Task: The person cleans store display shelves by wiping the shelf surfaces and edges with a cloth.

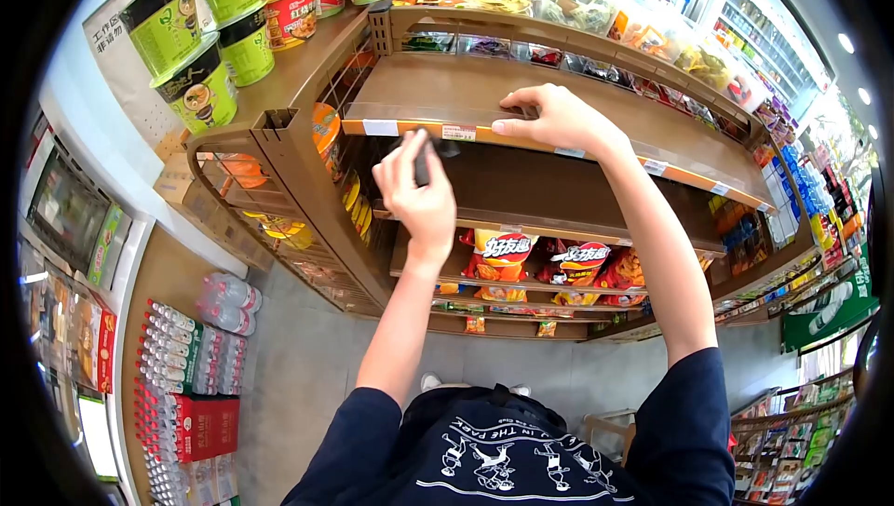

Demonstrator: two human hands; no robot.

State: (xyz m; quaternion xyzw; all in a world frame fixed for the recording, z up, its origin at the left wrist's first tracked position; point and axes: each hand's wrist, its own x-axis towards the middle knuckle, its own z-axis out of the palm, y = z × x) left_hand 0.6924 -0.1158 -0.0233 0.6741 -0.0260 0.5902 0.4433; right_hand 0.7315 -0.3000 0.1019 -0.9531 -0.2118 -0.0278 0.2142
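Observation:
My left hand point(414, 194) is closed around a small dark object point(424, 163) in front of the upper shelf's left end. What kind of object it is, I cannot tell. At the front edge of the bare brown upper shelf point(447, 87), my right hand point(563, 120) has its thumb and fingers curled together. Something dark shows between them, too small to name. A price tag point(458, 132) sits on the orange-edged strip between my hands. Just under that strip, by my left fingertips, is a dark shiny piece point(450, 148).
Below the second shelf point(521, 194) stand several snack bags point(501, 255). Stacked noodle cups point(196, 87) fill the counter at upper left. Packs of bottled water point(177, 357) stand at lower left. A metal shelf post point(321, 199) rises left of my left hand.

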